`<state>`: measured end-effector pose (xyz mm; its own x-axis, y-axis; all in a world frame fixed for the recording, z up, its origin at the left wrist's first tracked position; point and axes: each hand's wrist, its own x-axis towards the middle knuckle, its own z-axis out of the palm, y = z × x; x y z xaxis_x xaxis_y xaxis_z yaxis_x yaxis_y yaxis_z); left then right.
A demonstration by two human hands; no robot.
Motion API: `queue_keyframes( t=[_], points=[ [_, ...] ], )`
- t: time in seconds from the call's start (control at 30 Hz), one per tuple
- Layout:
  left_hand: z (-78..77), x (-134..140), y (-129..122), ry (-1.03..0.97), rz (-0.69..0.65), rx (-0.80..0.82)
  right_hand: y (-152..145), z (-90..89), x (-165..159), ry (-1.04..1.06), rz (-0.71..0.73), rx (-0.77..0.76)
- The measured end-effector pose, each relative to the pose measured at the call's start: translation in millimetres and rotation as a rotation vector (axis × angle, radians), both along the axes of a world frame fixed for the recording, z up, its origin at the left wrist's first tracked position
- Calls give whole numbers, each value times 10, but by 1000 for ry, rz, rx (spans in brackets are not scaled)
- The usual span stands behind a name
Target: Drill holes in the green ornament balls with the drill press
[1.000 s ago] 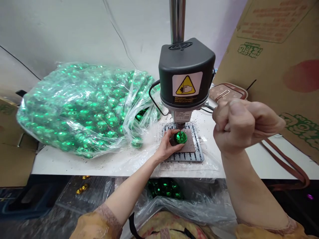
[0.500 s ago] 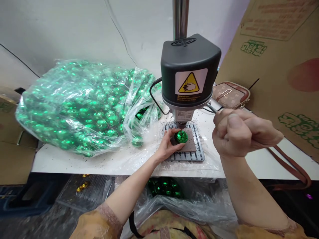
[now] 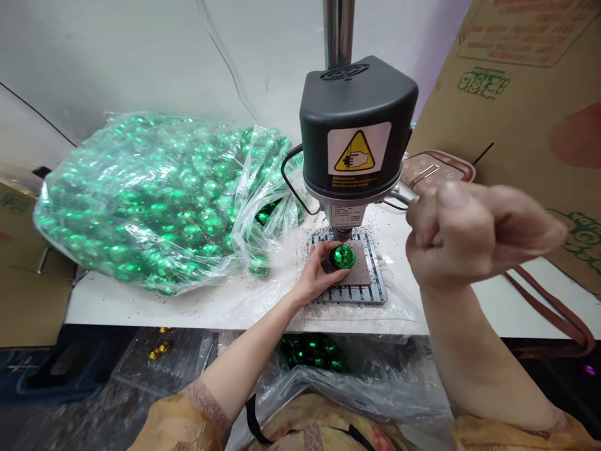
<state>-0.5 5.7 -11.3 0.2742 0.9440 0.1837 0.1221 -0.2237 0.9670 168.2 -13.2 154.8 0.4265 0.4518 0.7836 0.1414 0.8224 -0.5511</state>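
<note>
Between thumb and fingers, my left hand grips a shiny green faceted ball. The ball rests on a small brownish board over the slotted metal base of a drill press. Right above the ball sits the drill's chuck, with a thin bit at the ball's top. On the right, my right hand is closed around the press's lever; its grip end is hidden in my fist.
A big clear bag of green balls fills the left of the white table. More green balls lie in plastic below the table edge. A patterned bag and a large cardboard box stand at right. Dark shavings litter the tabletop.
My right hand has risen and moved slightly right with the lever, and the drill head appears slightly larger. The left hand stays on the ball at the base.
</note>
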Motion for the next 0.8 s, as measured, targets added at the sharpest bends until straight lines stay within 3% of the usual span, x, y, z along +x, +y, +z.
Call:
queue_keyframes(
  t=[0.13,0.2,0.27,0.4,0.47,0.5,0.57,0.63,0.7,0.8],
  points=[
    [43,18,-64,-18,61,51,65,297,-39,100,-28,23],
    [63,-18,-216,32,158,145,100,350,-30,106,-4,-8],
    [65,-93,-468,126,160,269,115,353,-12,100,11,-29],
    [10,-292,-1014,427,-210,511,121,315,9,96,19,-1],
    [7,-393,-1087,512,-311,586,125,305,9,101,14,15],
    [29,-446,-1035,518,-307,600,127,302,7,99,13,20],
    [138,-569,-751,536,-170,577,132,298,6,94,22,24],
    [320,-712,-297,675,103,483,138,293,7,95,36,33],
    [522,-858,200,937,361,331,141,288,8,101,48,43],
    [735,-1016,781,1040,457,267,138,287,3,100,51,56]
  ],
)
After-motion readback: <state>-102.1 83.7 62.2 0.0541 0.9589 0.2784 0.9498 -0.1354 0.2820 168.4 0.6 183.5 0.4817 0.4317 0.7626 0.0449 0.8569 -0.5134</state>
